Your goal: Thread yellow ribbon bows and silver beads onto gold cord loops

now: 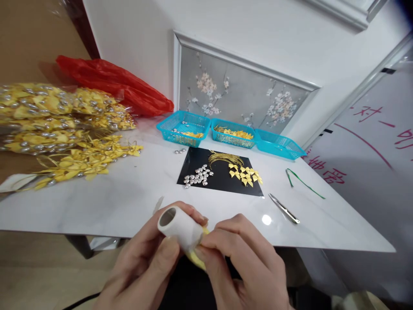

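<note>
Head view: a white hollow roll (181, 226) is at the near edge of the desk (106, 206), clamped in the grip of the left hand (145, 262); the grip of the right hand (247, 256) is pinched on a yellow strip (195, 259) at the roll's end; beyond, a black sheet (222, 185) carries silver beads (198, 175), gold wires (226, 158) and yellow petals (247, 174); three blue baskets (176, 137) stand behind.

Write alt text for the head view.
Left hand holds a white tube; right hand touches yellow material at its end. Beyond, silver beads, golden wires and yellow petals lie on a black sheet before three blue baskets.
</note>
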Action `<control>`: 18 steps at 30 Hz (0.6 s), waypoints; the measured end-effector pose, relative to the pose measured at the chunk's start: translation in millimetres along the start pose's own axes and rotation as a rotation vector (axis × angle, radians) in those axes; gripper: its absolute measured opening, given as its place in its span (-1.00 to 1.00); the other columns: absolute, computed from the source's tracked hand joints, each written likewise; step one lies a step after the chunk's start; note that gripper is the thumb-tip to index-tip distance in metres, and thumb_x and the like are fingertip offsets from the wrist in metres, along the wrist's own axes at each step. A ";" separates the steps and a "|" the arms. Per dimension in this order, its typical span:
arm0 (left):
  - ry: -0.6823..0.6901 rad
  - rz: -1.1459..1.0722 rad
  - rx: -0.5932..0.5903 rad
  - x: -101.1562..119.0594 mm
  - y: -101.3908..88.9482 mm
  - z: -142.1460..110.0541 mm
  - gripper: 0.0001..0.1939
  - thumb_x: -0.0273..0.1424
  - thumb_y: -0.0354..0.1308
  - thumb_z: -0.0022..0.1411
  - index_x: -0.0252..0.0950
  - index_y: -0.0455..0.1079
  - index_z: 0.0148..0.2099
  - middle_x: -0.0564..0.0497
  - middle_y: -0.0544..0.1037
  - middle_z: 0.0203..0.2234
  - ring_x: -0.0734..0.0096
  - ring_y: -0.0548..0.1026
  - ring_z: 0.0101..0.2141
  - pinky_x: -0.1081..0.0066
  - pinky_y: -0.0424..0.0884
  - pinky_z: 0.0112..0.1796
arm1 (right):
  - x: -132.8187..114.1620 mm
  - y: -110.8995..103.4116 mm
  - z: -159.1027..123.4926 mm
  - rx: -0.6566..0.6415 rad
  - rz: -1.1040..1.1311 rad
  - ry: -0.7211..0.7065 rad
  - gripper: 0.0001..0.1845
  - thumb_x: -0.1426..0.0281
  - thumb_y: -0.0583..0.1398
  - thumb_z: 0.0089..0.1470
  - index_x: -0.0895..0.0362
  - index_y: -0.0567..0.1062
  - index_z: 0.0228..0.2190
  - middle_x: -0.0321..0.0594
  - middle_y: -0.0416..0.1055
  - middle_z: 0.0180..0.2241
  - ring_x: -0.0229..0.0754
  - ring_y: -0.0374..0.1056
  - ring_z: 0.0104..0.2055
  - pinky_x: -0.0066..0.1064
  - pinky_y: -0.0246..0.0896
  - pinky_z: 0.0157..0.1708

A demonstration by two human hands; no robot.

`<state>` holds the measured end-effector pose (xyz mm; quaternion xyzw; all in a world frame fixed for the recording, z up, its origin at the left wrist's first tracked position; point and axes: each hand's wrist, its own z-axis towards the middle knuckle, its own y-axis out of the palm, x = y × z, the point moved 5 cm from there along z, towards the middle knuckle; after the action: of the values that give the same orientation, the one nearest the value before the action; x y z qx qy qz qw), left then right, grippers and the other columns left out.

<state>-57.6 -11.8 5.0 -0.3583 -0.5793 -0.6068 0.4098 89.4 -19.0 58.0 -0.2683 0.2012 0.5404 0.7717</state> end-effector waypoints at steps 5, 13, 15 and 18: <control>0.003 0.004 0.081 3.1 2.6 -2.8 -0.78 -0.22 0.31 0.20 -0.11 0.62 -0.11 -0.03 0.66 -0.20 0.15 0.54 -0.11 0.42 0.51 -0.09 | 7.8 -3.0 0.9 -0.097 -0.048 0.014 -0.80 0.62 0.16 0.14 0.10 0.45 -0.39 -0.29 0.34 -0.43 -0.28 0.31 -0.44 -0.45 0.32 -0.44; -0.103 -0.144 0.107 4.3 12.0 1.9 -0.80 -0.18 0.36 0.13 -0.07 0.64 -0.18 0.05 0.63 -0.26 0.33 0.52 -0.23 0.56 0.52 -0.21 | 15.3 -10.1 0.9 -0.185 -0.047 0.088 -0.86 0.52 0.14 0.19 0.03 0.45 -0.30 -0.27 0.36 -0.39 -0.22 0.32 -0.41 -0.43 0.33 -0.43; -0.058 -0.106 0.087 5.7 11.4 2.4 -0.81 -0.18 0.34 0.17 -0.08 0.63 -0.18 0.05 0.63 -0.27 0.34 0.51 -0.23 0.57 0.51 -0.20 | 15.7 -9.0 0.0 -0.205 -0.033 0.102 -0.88 0.48 0.18 0.19 0.01 0.48 -0.28 -0.26 0.40 -0.36 -0.20 0.35 -0.39 -0.42 0.33 -0.43; -0.003 -0.007 0.058 6.7 11.5 1.9 -0.80 -0.19 0.33 0.18 -0.08 0.62 -0.15 0.04 0.63 -0.24 0.27 0.52 -0.17 0.53 0.50 -0.16 | 16.8 -8.0 0.3 -0.215 0.021 0.109 -0.84 0.50 0.18 0.19 0.00 0.50 -0.29 -0.27 0.42 -0.36 -0.22 0.36 -0.39 -0.43 0.33 -0.41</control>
<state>-50.0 -10.3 16.0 -0.3450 -0.5984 -0.5907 0.4170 102.6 -8.8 49.8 -0.3763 0.1867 0.5516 0.7206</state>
